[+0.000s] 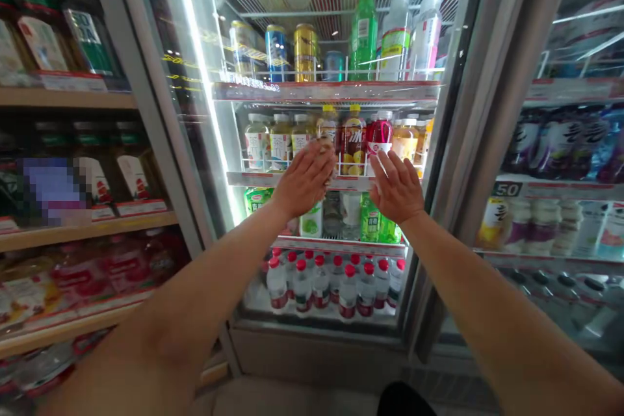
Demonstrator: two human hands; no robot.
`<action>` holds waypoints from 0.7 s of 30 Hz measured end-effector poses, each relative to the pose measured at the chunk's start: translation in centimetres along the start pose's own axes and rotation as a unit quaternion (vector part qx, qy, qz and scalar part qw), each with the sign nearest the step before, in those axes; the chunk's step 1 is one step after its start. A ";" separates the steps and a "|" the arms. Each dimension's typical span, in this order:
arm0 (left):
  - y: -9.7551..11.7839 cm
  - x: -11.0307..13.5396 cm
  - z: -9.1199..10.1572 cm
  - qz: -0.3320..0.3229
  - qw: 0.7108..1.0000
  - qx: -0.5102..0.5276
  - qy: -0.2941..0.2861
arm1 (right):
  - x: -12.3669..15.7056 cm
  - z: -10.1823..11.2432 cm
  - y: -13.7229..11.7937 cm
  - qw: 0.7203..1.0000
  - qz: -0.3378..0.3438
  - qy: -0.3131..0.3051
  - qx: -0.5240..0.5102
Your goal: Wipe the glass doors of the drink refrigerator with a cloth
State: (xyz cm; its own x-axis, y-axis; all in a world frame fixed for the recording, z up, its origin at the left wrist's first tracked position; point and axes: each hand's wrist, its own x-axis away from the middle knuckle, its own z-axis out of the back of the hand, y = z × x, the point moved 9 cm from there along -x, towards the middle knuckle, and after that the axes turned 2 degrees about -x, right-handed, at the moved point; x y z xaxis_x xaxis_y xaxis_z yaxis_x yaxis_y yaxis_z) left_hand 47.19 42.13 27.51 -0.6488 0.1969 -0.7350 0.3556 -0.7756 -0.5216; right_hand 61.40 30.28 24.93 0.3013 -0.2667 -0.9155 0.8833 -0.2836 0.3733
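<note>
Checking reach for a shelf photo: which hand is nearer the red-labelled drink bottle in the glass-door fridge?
Right hand, just below the red-labelled drink bottle; the left hand is farther off, to its left.

Convenience store, glass-door drinks cooler (316, 351), bottled water (322, 286), stocked wooden shelves (73, 97)

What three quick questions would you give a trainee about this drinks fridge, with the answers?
1. Where are the red-capped bottles: A, the highest shelf, or B, the lowest shelf?
2. True or false: the cans stand on a shelf higher than the right hand.
3. Is the left hand open or clenched?

Key: 1. B; 2. True; 3. Open.
</note>
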 end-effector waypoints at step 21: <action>-2.0 2.9 0.0 0.055 0.998 0.022 0.029 | -0.1 0.3 -0.1 1.000 -0.001 0.008 0.005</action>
State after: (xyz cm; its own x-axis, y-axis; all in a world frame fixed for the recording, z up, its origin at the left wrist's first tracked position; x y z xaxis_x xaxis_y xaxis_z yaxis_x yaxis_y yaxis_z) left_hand 44.54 44.29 26.42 -0.5670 0.1425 -0.8113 0.3913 -0.8201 -0.4175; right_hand 61.21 30.07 25.01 0.3048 -0.2511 -0.9187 0.8801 -0.2943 0.3725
